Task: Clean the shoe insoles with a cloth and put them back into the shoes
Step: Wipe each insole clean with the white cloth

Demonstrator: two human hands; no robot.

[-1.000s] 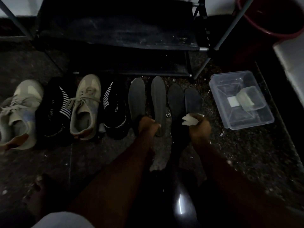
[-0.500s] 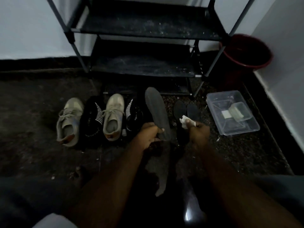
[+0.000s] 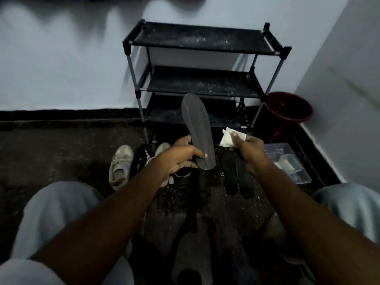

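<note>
Head camera, over a seated person's knees: a long, flat grey insole [image 3: 198, 132] stands nearly upright in front of a black three-tier shoe rack with metal posts [image 3: 201, 83]. Its rounded toe end shows against the rack's lower shelves and its heel end is down in the left hand [image 3: 181, 159]. That hand is clamped on the heel end, thumb across the near face and fingers behind. The insole's long axis runs bottom to top, leaning slightly left at the toe.

Just right of the insole, not touching it and level with its middle, the right hand [image 3: 249, 150] pinches a crumpled white cloth [image 3: 230, 136] between thumb and fingers. With the grey face turned toward the camera, the wipe seems to need only a short move left by the cloth hand, then strokes along the length. Cloth and insole have not yet met.

On the dark speckled floor [image 3: 61, 151] in front of the rack, two black insoles [image 3: 230, 173] lie side by side below the right hand, toes toward the rack. Off the rack's front left corner, a beige lace-up sneaker [image 3: 120, 165] and a black shoe with white stripes [image 3: 139, 161] stand in a row, with further shoes hidden behind the left arm. A clear plastic box [image 3: 287, 161] sits forward of the rack's right side, and a round red bucket [image 3: 287, 108] stands beside its right posts.
</note>
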